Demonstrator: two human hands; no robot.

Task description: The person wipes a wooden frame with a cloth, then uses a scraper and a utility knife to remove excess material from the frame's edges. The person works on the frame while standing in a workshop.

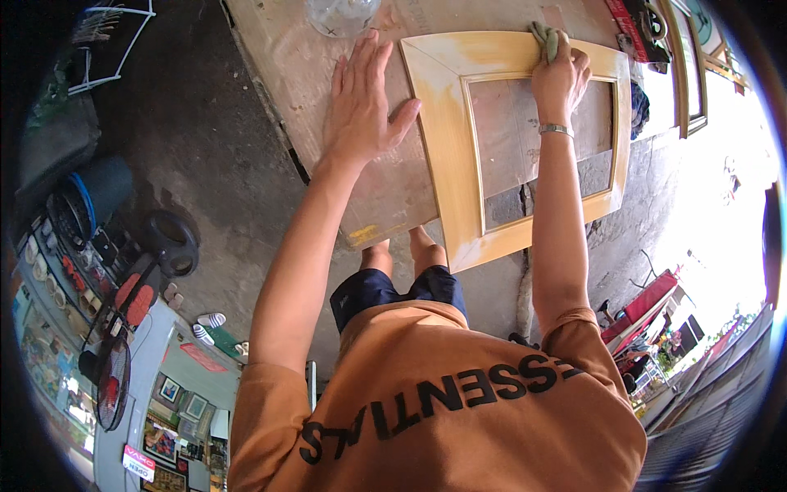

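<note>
A pale wooden frame lies on the board-topped table, its near corner jutting past the table's front edge. Whitish patches show at its corners. My right hand grips a folded greenish cloth and presses it on the frame's far rail, right of the middle. My left hand lies flat with fingers stretched out, its thumb against the frame's left edge. Through the frame's opening the table surface shows.
A clear plastic container stands at the far edge of the table. Another frame stands at the far right, near dark bundled cloth. A fan and shoe shelves are at the left. A red folded item lies at the right.
</note>
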